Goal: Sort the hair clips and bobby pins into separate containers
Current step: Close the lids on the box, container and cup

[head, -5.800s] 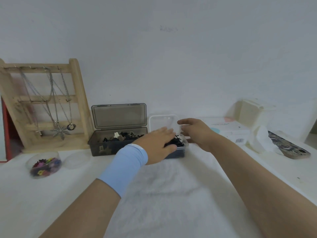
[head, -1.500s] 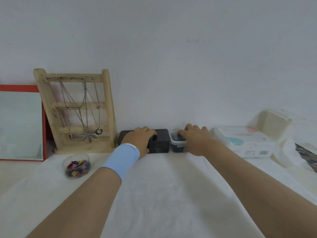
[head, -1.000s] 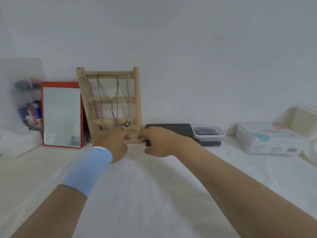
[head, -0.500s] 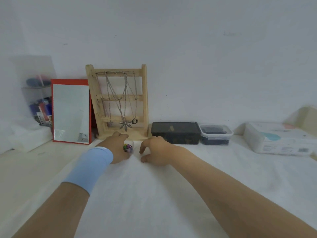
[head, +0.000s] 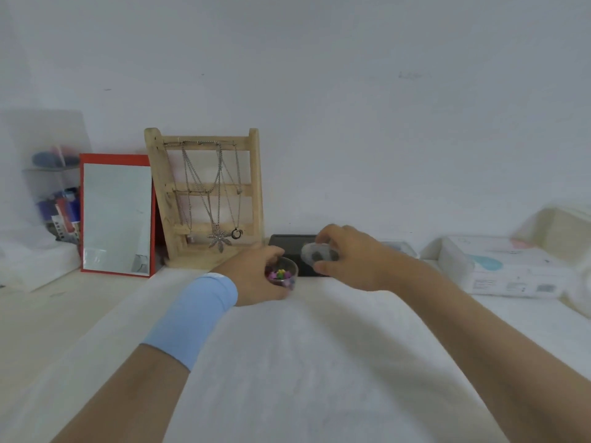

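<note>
My left hand (head: pixel 256 276) grips a small round clear container (head: pixel 283 276) holding several colourful hair clips, lifted just above the white cloth. My right hand (head: pixel 348 257) pinches a round clear lid (head: pixel 318 254) beside the container's rim, tilted toward me. Behind both hands the closed dark box (head: pixel 289 243) stands against the wall. The small clear box with dark pins (head: pixel 401 247) is mostly hidden behind my right wrist.
A wooden jewellery stand (head: pixel 208 199) with necklaces and a red-framed mirror (head: pixel 116 215) lean on the wall at left. A clear organiser (head: pixel 54 199) stands far left. A white tissue pack (head: pixel 508 266) and a cream box (head: pixel 563 228) sit at right.
Both hands left the closed boxes and moved left to the round container. My left hand has lifted it and carried it right, and my right hand now holds its clear lid.
</note>
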`<state>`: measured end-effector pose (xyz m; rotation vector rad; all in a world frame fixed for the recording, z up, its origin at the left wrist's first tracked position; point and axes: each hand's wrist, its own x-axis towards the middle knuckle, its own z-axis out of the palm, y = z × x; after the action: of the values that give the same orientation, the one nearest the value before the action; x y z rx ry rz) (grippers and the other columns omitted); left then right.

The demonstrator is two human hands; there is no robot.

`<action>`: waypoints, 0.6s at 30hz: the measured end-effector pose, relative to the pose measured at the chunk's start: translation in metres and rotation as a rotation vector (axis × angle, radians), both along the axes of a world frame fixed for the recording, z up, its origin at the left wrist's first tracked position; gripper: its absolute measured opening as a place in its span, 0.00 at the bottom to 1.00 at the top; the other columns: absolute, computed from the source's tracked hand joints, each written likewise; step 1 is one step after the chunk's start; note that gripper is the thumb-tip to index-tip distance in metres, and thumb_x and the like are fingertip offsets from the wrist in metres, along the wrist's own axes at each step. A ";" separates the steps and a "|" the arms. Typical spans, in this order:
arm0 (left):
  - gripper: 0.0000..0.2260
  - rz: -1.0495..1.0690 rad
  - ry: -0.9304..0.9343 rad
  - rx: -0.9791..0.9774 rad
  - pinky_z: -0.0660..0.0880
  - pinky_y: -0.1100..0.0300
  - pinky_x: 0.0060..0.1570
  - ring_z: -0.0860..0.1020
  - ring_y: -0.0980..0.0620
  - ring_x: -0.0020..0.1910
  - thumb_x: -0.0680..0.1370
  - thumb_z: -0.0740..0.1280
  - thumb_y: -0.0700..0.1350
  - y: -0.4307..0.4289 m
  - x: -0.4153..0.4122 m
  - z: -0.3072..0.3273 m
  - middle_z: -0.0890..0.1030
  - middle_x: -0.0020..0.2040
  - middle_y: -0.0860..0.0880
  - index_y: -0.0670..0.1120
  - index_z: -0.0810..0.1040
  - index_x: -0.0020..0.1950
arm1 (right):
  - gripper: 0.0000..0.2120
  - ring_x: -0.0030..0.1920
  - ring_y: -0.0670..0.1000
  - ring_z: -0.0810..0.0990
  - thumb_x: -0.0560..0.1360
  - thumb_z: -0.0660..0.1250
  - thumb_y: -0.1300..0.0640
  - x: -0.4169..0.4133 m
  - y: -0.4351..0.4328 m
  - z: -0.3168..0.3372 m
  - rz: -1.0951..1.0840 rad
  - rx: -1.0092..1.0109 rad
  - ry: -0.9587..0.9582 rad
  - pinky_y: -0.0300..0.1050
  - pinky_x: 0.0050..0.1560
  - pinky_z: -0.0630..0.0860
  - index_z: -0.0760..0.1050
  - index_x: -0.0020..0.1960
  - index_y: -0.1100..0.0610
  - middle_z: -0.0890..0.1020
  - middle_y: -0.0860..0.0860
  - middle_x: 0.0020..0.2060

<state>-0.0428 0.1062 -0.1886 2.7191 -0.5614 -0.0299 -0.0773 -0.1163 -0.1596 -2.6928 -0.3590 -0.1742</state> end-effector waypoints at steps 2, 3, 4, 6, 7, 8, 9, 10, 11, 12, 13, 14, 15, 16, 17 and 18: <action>0.36 -0.032 -0.005 0.003 0.72 0.58 0.60 0.75 0.52 0.59 0.67 0.74 0.61 -0.025 -0.003 0.002 0.73 0.63 0.53 0.53 0.68 0.72 | 0.22 0.54 0.51 0.76 0.76 0.68 0.44 -0.006 -0.021 0.005 -0.040 0.096 0.016 0.43 0.49 0.72 0.68 0.67 0.48 0.74 0.48 0.59; 0.34 -0.059 0.007 0.011 0.73 0.58 0.58 0.75 0.53 0.57 0.66 0.74 0.61 -0.038 -0.003 -0.001 0.74 0.61 0.54 0.53 0.70 0.70 | 0.22 0.54 0.50 0.77 0.76 0.69 0.43 -0.009 -0.029 0.004 -0.046 0.134 0.030 0.43 0.49 0.73 0.69 0.66 0.48 0.75 0.47 0.59; 0.30 -0.092 0.018 0.020 0.74 0.59 0.56 0.76 0.53 0.55 0.66 0.74 0.62 -0.049 -0.003 -0.005 0.76 0.58 0.54 0.54 0.73 0.65 | 0.21 0.54 0.49 0.77 0.75 0.70 0.43 -0.009 -0.034 0.002 -0.048 0.149 0.041 0.42 0.49 0.73 0.69 0.65 0.47 0.75 0.46 0.58; 0.21 -0.121 0.061 -0.013 0.76 0.59 0.52 0.79 0.53 0.51 0.64 0.74 0.62 -0.066 -0.002 -0.016 0.79 0.51 0.56 0.58 0.75 0.53 | 0.20 0.53 0.48 0.78 0.73 0.72 0.43 -0.008 -0.041 -0.008 -0.048 0.156 0.058 0.42 0.51 0.74 0.71 0.61 0.46 0.77 0.45 0.56; 0.20 -0.129 0.094 -0.056 0.77 0.58 0.53 0.80 0.52 0.51 0.63 0.75 0.60 -0.072 0.000 -0.023 0.79 0.50 0.56 0.59 0.74 0.51 | 0.20 0.53 0.47 0.78 0.72 0.73 0.44 -0.008 -0.043 -0.015 -0.043 0.177 0.066 0.42 0.52 0.75 0.72 0.60 0.46 0.78 0.46 0.56; 0.22 -0.132 0.126 -0.110 0.77 0.56 0.55 0.80 0.52 0.52 0.62 0.75 0.59 -0.076 0.000 -0.029 0.80 0.51 0.55 0.59 0.74 0.53 | 0.20 0.53 0.47 0.78 0.71 0.74 0.44 -0.007 -0.045 -0.022 -0.033 0.205 0.080 0.43 0.54 0.76 0.73 0.59 0.46 0.78 0.45 0.55; 0.25 -0.138 0.154 -0.167 0.77 0.54 0.57 0.80 0.53 0.53 0.60 0.76 0.57 -0.077 -0.002 -0.032 0.81 0.53 0.56 0.58 0.74 0.55 | 0.20 0.53 0.46 0.79 0.71 0.75 0.44 -0.006 -0.045 -0.027 -0.023 0.222 0.099 0.43 0.56 0.77 0.73 0.59 0.46 0.78 0.45 0.54; 0.29 -0.142 0.179 -0.216 0.78 0.53 0.58 0.81 0.55 0.53 0.60 0.76 0.56 -0.075 -0.002 -0.036 0.81 0.54 0.57 0.58 0.73 0.59 | 0.20 0.52 0.46 0.79 0.70 0.75 0.44 -0.006 -0.046 -0.032 -0.011 0.226 0.118 0.43 0.56 0.77 0.74 0.58 0.46 0.79 0.43 0.54; 0.34 -0.139 0.211 -0.252 0.78 0.53 0.59 0.80 0.56 0.54 0.60 0.78 0.54 -0.072 -0.001 -0.038 0.80 0.56 0.58 0.57 0.71 0.64 | 0.19 0.52 0.45 0.79 0.70 0.76 0.45 -0.006 -0.047 -0.036 -0.002 0.220 0.135 0.43 0.57 0.77 0.74 0.58 0.45 0.79 0.42 0.53; 0.38 -0.135 0.250 -0.286 0.77 0.54 0.60 0.79 0.57 0.56 0.61 0.79 0.52 -0.068 0.000 -0.040 0.79 0.58 0.58 0.55 0.68 0.68 | 0.19 0.52 0.44 0.80 0.70 0.76 0.45 -0.006 -0.047 -0.038 0.004 0.216 0.147 0.43 0.57 0.77 0.74 0.58 0.44 0.79 0.40 0.53; 0.40 -0.132 0.289 -0.313 0.76 0.54 0.61 0.78 0.56 0.58 0.62 0.80 0.52 -0.065 0.001 -0.040 0.77 0.61 0.58 0.54 0.66 0.71 | 0.20 0.52 0.43 0.80 0.69 0.76 0.45 -0.006 -0.047 -0.039 0.007 0.214 0.152 0.43 0.57 0.78 0.74 0.58 0.44 0.79 0.39 0.52; 0.42 -0.130 0.308 -0.352 0.75 0.53 0.63 0.77 0.56 0.60 0.62 0.79 0.54 -0.061 0.002 -0.040 0.77 0.63 0.57 0.53 0.66 0.72 | 0.20 0.52 0.43 0.80 0.69 0.77 0.45 -0.005 -0.046 -0.039 0.008 0.213 0.151 0.42 0.57 0.78 0.75 0.58 0.44 0.80 0.39 0.52; 0.40 -0.110 0.314 -0.390 0.74 0.52 0.65 0.77 0.56 0.62 0.63 0.77 0.55 -0.060 0.005 -0.040 0.77 0.64 0.56 0.52 0.67 0.73 | 0.21 0.51 0.43 0.80 0.68 0.77 0.45 -0.004 -0.045 -0.039 0.010 0.209 0.143 0.43 0.57 0.78 0.76 0.58 0.44 0.81 0.39 0.51; 0.35 -0.087 0.323 -0.451 0.73 0.50 0.66 0.77 0.55 0.62 0.65 0.73 0.54 -0.059 0.008 -0.039 0.78 0.64 0.55 0.52 0.71 0.72 | 0.21 0.51 0.43 0.80 0.68 0.77 0.45 -0.003 -0.044 -0.039 0.015 0.200 0.135 0.44 0.58 0.78 0.77 0.59 0.44 0.81 0.39 0.51; 0.29 -0.043 0.337 -0.520 0.72 0.49 0.66 0.77 0.54 0.62 0.68 0.70 0.53 -0.058 0.010 -0.039 0.80 0.62 0.54 0.52 0.75 0.69 | 0.22 0.52 0.43 0.80 0.67 0.77 0.45 -0.003 -0.042 -0.038 0.022 0.184 0.130 0.45 0.58 0.78 0.78 0.60 0.44 0.81 0.40 0.51; 0.23 0.007 0.354 -0.583 0.73 0.48 0.65 0.79 0.52 0.60 0.69 0.67 0.54 -0.059 0.011 -0.038 0.82 0.60 0.53 0.54 0.79 0.64 | 0.23 0.52 0.44 0.80 0.67 0.78 0.45 -0.002 -0.040 -0.038 0.027 0.166 0.123 0.46 0.58 0.78 0.78 0.60 0.45 0.81 0.40 0.51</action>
<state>-0.0316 0.0476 -0.2264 2.0843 -0.3792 -0.2918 -0.0793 -0.1565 -0.1977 -2.5194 -0.3285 -0.0279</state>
